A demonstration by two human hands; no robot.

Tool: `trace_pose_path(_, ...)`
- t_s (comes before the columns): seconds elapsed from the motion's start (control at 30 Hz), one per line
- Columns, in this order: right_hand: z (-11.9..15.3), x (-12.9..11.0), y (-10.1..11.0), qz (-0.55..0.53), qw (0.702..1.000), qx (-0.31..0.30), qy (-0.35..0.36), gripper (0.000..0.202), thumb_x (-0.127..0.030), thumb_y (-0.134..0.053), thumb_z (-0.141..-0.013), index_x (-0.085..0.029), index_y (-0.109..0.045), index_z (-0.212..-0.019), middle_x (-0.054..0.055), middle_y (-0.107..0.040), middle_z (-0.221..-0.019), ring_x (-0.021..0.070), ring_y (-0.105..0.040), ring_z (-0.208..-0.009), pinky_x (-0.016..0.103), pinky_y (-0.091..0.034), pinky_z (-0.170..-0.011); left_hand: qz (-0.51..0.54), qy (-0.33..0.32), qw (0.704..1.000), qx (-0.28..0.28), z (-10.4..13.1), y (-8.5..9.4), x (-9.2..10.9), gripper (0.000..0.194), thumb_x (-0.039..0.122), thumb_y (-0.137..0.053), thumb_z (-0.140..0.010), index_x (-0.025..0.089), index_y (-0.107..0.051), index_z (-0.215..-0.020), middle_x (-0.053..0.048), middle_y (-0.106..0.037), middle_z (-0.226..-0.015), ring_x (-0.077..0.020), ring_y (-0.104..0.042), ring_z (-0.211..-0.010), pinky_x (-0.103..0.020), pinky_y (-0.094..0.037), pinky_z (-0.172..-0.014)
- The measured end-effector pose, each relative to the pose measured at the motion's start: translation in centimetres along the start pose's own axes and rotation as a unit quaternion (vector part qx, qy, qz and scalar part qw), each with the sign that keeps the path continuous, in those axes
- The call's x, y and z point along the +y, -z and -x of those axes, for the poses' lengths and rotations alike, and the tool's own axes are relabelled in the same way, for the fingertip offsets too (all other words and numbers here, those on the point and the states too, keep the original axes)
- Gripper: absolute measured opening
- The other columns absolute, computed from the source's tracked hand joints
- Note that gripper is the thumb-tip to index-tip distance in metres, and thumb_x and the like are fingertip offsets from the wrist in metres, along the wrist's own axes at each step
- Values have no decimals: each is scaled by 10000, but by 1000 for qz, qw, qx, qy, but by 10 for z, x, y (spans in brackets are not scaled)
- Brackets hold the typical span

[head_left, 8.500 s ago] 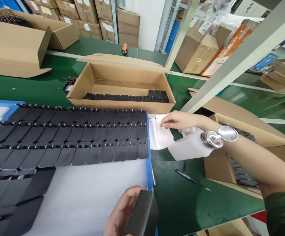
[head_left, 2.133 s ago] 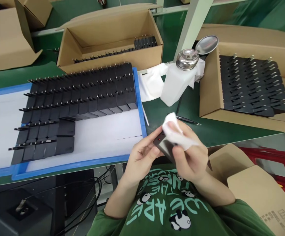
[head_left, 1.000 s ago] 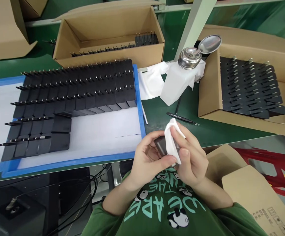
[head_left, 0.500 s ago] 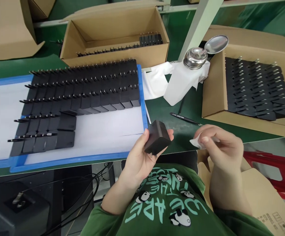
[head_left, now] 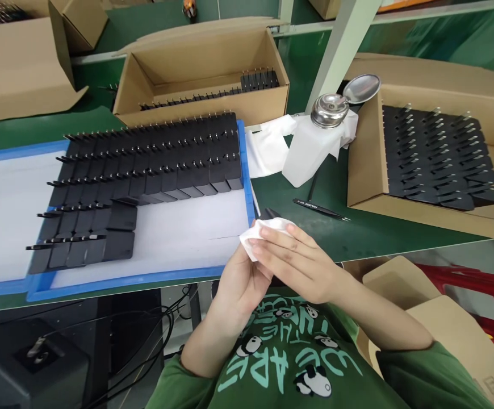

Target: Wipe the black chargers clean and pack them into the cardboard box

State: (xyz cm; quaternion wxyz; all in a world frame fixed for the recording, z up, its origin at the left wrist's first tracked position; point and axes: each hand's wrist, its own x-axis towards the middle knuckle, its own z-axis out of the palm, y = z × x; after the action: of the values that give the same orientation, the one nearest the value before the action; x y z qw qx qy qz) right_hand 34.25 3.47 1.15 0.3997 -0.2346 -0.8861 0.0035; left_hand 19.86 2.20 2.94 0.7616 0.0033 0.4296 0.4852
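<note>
My left hand (head_left: 241,281) holds a black block (head_left: 269,214), of which only the top end shows. A white cloth (head_left: 255,236) lies over the block, pressed on it by the fingers of my right hand (head_left: 300,264). To the left, a blue-edged white tray (head_left: 187,227) bears rows of black blocks with metal pins (head_left: 149,159). A white bottle with a metal top (head_left: 304,153) stands beyond my hands, and black tweezers (head_left: 319,209) lie on the green table just in front of it.
An open carton (head_left: 204,108) with pinned blocks stands behind the tray. At the right is another carton (head_left: 366,153) holding rows of them. White cloths (head_left: 268,150) lie beside the bottle. A pale post (head_left: 340,48) rises behind it. Cables (head_left: 166,318) hang below the table edge.
My right hand has moved left with the cloth and now lies over the block in my left hand. The view has shifted slightly.
</note>
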Motion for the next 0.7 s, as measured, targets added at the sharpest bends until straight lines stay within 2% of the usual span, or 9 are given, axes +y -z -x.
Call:
trace_pose_path(0.07, 9, 4, 4, -21, 1000, -9, 22, 387, -66, -373, -1021, -31, -599, -1333, 124, -709, -1327, 176, -431, -1491, 354, -354, -1268, 38, 57, 997, 25, 0, -3, 2, 297, 204, -465, -1066, 114, -733, -974, -42, -780, -871, -83, -757, -788, -90, -594, -730)
trace_pose_path(0.13, 18, 12, 16, -47, 998, -13, 44, 340, -74, -427, -1010, -56, -617, -1291, 113, -753, -1216, 186, -519, -1427, 358, -438, -1221, 58, 92, 993, 34, 2, -9, 6, 311, 244, -462, -1074, 70, -717, -1038, -67, -770, -818, -97, -744, -681, -117, -602, -635)
trace_pose_path(0.2, 27, 20, 31, -70, 996, -27, 46, 307, -106, -479, -1000, -113, -633, -1266, 83, -766, -1042, 205, -660, -1238, 369, -578, -1076, 91, 98, 990, 39, 5, -13, 12, 347, 284, -440, -1086, 57, -671, -1211, -92, -784, -875, -138, -776, -757, -163, -630, -680)
trace_pose_path(0.27, 35, 27, 44, -79, 996, -28, 12, 340, -106, -469, -994, -182, -639, -1279, 50, -703, -850, 205, -711, -964, 354, -652, -837, 139, 87, 985, 43, 8, -16, 19, 394, 310, -423, -1094, 93, -583, -1382, -102, -795, -967, -180, -792, -889, -217, -649, -778)
trace_pose_path(0.37, 38, 32, 59, -84, 993, -19, -76, 521, -24, -384, -966, -249, -587, -1389, 43, -604, -792, 182, -635, -752, 320, -576, -605, 169, 86, 981, 44, 11, -19, 25, 447, 326, -446, -1088, 97, -513, -1467, -124, -796, -1014, -211, -795, -910, -245, -654, -786)
trace_pose_path(0.47, 30, 31, 68, -82, 989, -35, -120, 557, -57, -432, -972, -265, -502, -1485, 68, -629, -959, 180, -630, -820, 315, -553, -622, 149, 94, 983, 50, 10, -23, 22, 443, 321, -467, -1081, 54, -552, -1424, -148, -794, -1035, -221, -795, -913, -255, -656, -795)
trace_pose_path(0.53, 19, 28, 72, -48, 991, -67, -103, 519, -188, -550, -991, -220, -473, -1503, 82, -630, -1031, 187, -634, -874, 315, -565, -668, 121, 92, 987, 45, 10, -25, 15, 384, 299, -496, -1069, 71, -630, -1347, -129, -798, -1048, -209, -791, -933, -252, -655, -823)
trace_pose_path(0.6, 6, 21, 76, 16, 991, -119, -65, 534, -276, -606, -989, -191, -460, -1495, 58, -618, -1000, 165, -620, -809, 305, -539, -626, 75, 87, 993, 23, 12, -20, 5, 310, 289, -541, -1047, 122, -716, -1242, -96, -803, -1056, -201, -784, -959, -260, -654, -859)
trace_pose_path(0.7, -9, 14, 84, 109, 977, -181, -11, 388, -203, -562, -995, -206, -539, -1383, -22, -571, -852, 120, -509, -621, 292, -397, -495, -10, 90, 993, -74, 8, 0, -9, 262, 340, -607, -1010, 220, -772, -1175, -65, -788, -1146, -252, -749, -1086, -358, -647, -952)
